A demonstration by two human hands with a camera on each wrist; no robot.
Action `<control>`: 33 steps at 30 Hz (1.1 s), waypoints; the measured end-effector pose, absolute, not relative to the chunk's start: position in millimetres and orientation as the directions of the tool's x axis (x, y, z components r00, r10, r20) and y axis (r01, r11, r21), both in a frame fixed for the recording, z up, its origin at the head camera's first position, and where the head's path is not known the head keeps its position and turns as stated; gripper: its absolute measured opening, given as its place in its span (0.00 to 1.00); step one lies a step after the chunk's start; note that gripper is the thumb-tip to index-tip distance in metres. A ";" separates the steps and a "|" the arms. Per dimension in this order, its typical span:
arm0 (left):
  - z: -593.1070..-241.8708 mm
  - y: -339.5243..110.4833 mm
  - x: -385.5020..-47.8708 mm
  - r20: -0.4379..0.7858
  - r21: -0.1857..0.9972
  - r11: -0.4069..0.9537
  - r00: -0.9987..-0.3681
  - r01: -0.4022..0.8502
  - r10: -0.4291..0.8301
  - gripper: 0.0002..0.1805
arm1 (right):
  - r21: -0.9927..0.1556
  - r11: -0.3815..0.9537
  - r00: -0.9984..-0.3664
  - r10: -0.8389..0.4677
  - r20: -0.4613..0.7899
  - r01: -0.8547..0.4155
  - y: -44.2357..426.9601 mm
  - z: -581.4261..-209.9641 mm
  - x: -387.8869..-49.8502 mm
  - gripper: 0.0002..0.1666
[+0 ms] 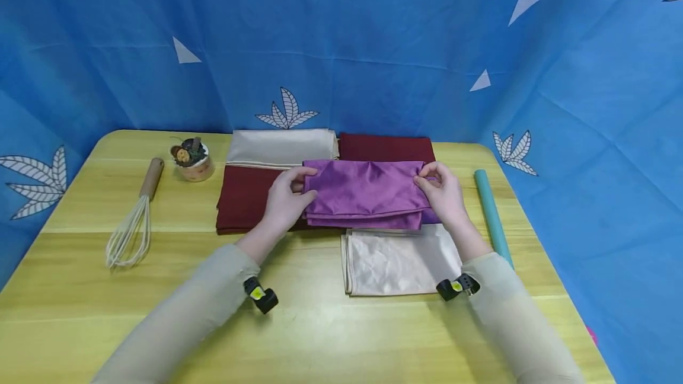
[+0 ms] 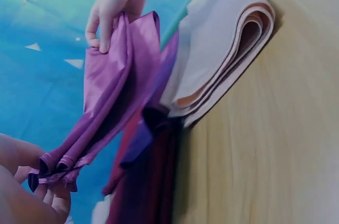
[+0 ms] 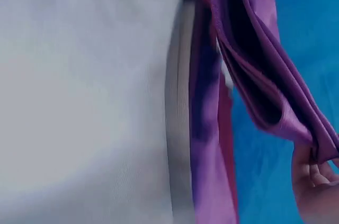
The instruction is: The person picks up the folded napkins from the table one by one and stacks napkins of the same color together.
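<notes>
Both hands hold a folded purple satin cloth up above the other cloths. My left hand pinches its left end, and the left wrist view shows the gathered layers between thumb and fingers. At the opposite end my right hand pinches the upper right corner. The cloth hangs in loose folds, open along its lower side. Below it lies more purple fabric, mostly hidden. A folded white cloth is nearest to me, with dark red cloth on the left.
Behind are a folded off-white cloth and another dark red one. A whisk and a small potted plant stand left on the wooden table. On the right lies a teal stick. Blue curtain hangs behind.
</notes>
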State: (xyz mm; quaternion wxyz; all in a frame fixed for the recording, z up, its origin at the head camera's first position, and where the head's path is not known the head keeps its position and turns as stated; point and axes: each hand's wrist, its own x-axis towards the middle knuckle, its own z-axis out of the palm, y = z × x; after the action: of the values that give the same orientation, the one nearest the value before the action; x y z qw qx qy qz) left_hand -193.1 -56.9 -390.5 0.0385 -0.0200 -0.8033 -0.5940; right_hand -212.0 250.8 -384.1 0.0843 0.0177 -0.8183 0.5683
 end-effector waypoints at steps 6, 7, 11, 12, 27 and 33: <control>-410.4 -18.1 -213.9 0.058 0.961 0.273 -0.998 0.052 -0.013 0.20 | -0.905 0.424 -0.985 0.144 0.097 -0.027 283.8 -392.5 -225.1 0.15; -413.4 -13.2 -215.8 0.052 0.960 0.275 -0.999 0.047 -0.010 0.20 | -0.902 0.432 -0.985 0.154 0.081 -0.007 288.1 -394.0 -226.2 0.17; -424.5 3.5 -220.3 0.020 0.959 0.284 -1.000 0.020 0.005 0.20 | -0.890 0.449 -0.982 0.186 0.005 0.081 301.1 -399.5 -227.8 0.20; -426.3 7.0 -220.9 0.014 0.959 0.284 -1.000 0.016 0.008 0.20 | -0.886 0.453 -0.981 0.191 -0.007 0.095 303.4 -400.9 -228.1 0.20; -437.2 19.0 -215.5 0.062 0.870 0.481 -0.992 0.105 0.106 0.22 | -0.779 0.615 -0.990 0.127 -0.060 0.126 313.9 -419.0 -224.1 0.27; -428.6 7.2 -201.0 0.097 0.885 0.445 -0.988 0.140 0.118 0.20 | -0.726 0.685 -0.993 0.117 0.030 0.059 308.6 -413.1 -209.4 0.29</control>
State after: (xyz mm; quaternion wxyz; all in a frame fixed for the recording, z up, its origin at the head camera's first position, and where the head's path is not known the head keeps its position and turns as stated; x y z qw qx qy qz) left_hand -201.0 7.2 -428.6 0.0106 -0.0758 -0.8498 -0.5215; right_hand -209.4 308.6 -413.1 0.0368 -0.0479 -0.9171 0.3941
